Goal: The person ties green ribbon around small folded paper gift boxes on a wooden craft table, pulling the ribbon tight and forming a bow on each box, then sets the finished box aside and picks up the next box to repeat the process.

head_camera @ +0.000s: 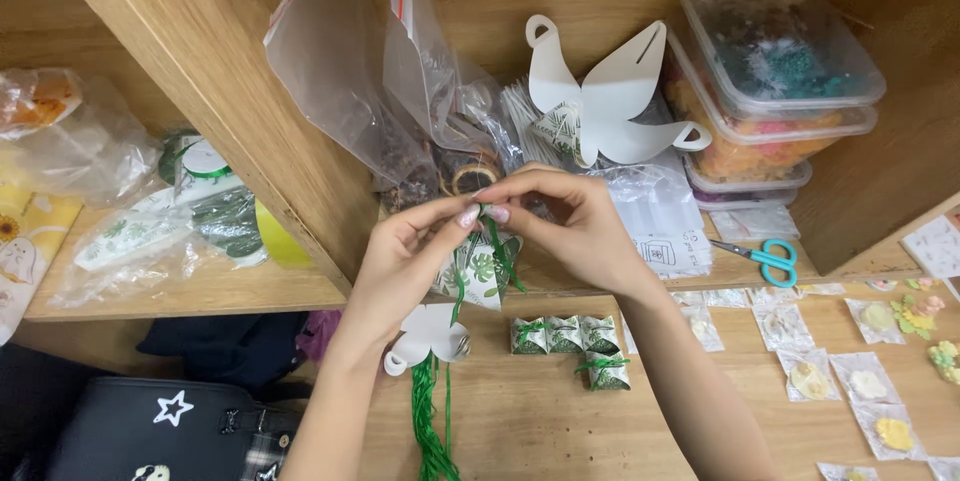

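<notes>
Tying green ribbon point(497, 241) on the small leaf-print box point(480, 276), held above the surface point(540, 421); our left hand point(405, 251) and right hand point(575, 221) both pinch the ribbon closed at the top. Risk: ribbon slips, knot loosens, we judge

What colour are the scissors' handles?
Teal on the scissors, seen in the head view on the shelf edge.

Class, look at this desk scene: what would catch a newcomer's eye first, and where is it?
Centre frame, the left hand and right hand pinch a green ribbon atop a small leaf-print box. Four finished boxes sit on the desk just below. Stacked plastic tubs of colourful bits fill the upper right shelf.
</notes>
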